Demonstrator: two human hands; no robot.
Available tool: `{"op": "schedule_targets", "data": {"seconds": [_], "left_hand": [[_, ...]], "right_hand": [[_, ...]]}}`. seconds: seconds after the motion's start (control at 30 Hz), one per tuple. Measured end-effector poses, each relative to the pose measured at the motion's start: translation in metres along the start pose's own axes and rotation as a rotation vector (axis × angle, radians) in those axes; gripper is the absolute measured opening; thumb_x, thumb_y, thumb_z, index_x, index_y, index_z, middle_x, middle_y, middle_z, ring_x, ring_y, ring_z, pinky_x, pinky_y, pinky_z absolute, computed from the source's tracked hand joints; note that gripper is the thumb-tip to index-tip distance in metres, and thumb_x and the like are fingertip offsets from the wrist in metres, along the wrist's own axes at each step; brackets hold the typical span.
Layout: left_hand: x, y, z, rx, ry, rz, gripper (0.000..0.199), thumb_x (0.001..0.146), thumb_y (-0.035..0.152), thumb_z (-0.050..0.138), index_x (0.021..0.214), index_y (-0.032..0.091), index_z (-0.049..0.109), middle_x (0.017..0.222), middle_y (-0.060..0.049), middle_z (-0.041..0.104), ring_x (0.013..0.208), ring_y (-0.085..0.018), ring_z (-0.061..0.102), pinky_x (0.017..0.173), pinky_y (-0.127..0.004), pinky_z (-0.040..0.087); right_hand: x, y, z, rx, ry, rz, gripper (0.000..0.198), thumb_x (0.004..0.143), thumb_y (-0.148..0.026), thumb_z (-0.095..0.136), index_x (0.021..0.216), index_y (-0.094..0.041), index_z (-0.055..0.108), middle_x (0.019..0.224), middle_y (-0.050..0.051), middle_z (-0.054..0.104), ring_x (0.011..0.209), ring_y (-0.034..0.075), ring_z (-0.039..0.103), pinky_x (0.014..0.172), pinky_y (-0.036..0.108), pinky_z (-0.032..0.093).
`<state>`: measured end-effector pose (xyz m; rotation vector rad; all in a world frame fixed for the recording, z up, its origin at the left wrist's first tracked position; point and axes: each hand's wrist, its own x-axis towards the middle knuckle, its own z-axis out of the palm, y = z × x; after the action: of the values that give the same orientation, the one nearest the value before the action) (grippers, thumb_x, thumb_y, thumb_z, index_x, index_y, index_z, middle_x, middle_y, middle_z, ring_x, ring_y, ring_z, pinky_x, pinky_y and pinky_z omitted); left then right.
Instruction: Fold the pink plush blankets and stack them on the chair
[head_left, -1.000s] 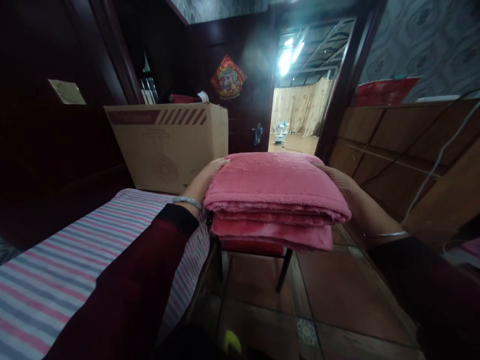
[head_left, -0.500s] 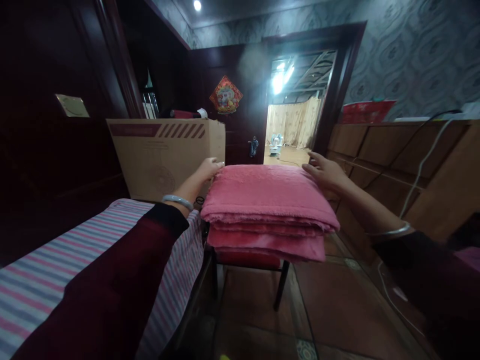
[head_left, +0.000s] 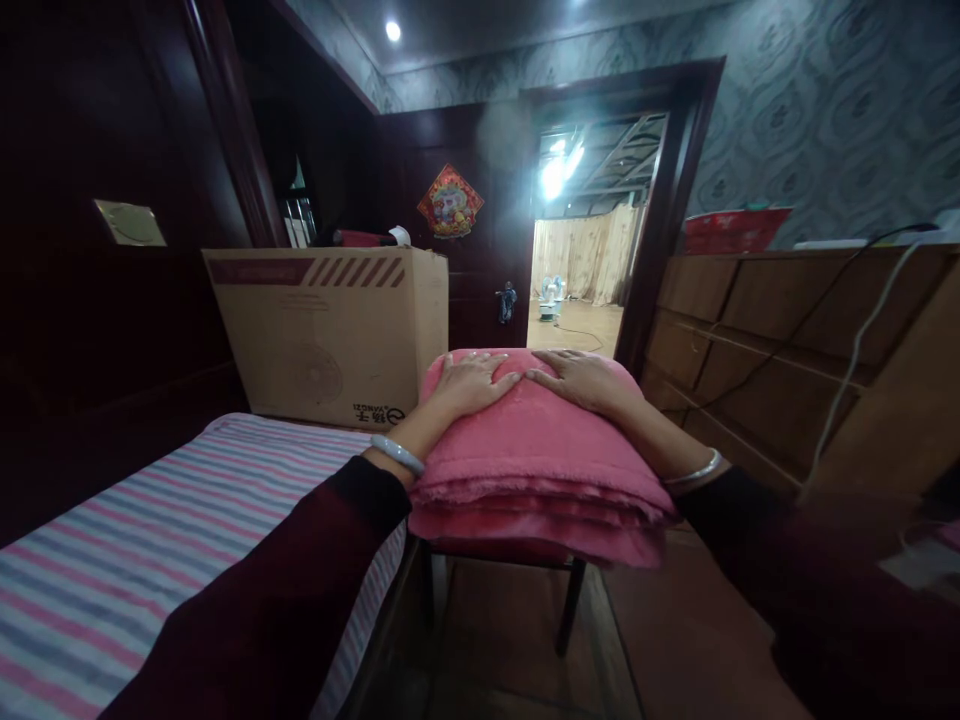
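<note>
A folded pink fleece blanket lies in thick layers on a red-seated chair with dark legs. My left hand rests flat on the blanket's top, fingers spread and palm down. Close beside it, my right hand also presses flat on the blanket, its thumb near the left thumb. Neither hand grips anything. The blanket's far edge is partly hidden behind my fingers.
A striped sheet covers a surface on the left. Behind it stands a large cardboard box. Wooden drawers with a hanging cable line the right side, a red container on top. An open doorway shows a fan.
Both my hands have moved inward from the blanket's far side corners onto its top. The blanket's top looks pressed lower under them, and its lower layers have shifted slightly.
</note>
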<state>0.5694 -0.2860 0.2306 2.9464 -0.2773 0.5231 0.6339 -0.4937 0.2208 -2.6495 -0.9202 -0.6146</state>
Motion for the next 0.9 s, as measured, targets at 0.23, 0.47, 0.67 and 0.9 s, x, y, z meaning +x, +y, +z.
{"op": "schedule_targets", "data": {"seconds": [0.23, 0.47, 0.67, 0.9], "left_hand": [[0.002, -0.003, 0.009, -0.002, 0.044, 0.010, 0.061, 0.099, 0.066, 0.035, 0.140, 0.030, 0.062, 0.145, -0.008, 0.062, 0.139, -0.034, 0.050, 0.120, -0.057, 0.028], [-0.002, -0.004, 0.009, 0.004, 0.056, 0.009, 0.065, 0.100, 0.065, 0.034, 0.147, 0.027, 0.055, 0.152, -0.008, 0.056, 0.142, -0.034, 0.047, 0.121, -0.060, 0.026], [-0.003, -0.003, 0.007, 0.021, 0.039, 0.000, 0.060, 0.100, 0.062, 0.035, 0.146, 0.029, 0.056, 0.152, -0.008, 0.056, 0.144, -0.033, 0.046, 0.121, -0.061, 0.025], [-0.007, 0.000, 0.006, 0.016, 0.059, -0.006, 0.062, 0.100, 0.061, 0.037, 0.150, 0.028, 0.051, 0.157, -0.009, 0.050, 0.146, -0.033, 0.043, 0.122, -0.061, 0.023]], "right_hand": [[-0.005, -0.002, 0.006, -0.024, 0.059, -0.031, 0.059, 0.100, -0.066, 0.038, 0.140, -0.032, 0.064, 0.142, 0.006, 0.065, 0.133, 0.031, 0.058, 0.114, 0.048, 0.041], [-0.011, -0.001, 0.005, 0.281, 0.198, 0.050, 0.039, 0.097, -0.047, 0.045, 0.098, -0.029, 0.080, 0.106, 0.005, 0.080, 0.103, 0.028, 0.072, 0.092, 0.041, 0.053], [0.000, 0.015, 0.002, 0.587, 0.381, 0.227, 0.049, 0.094, -0.050, 0.047, 0.119, -0.017, 0.073, 0.107, 0.012, 0.078, 0.102, 0.028, 0.073, 0.095, 0.043, 0.055], [0.001, 0.008, -0.007, 0.089, -0.020, 0.079, 0.062, 0.094, -0.069, 0.047, 0.142, -0.033, 0.062, 0.151, 0.007, 0.057, 0.142, 0.037, 0.048, 0.119, 0.057, 0.034]]}}
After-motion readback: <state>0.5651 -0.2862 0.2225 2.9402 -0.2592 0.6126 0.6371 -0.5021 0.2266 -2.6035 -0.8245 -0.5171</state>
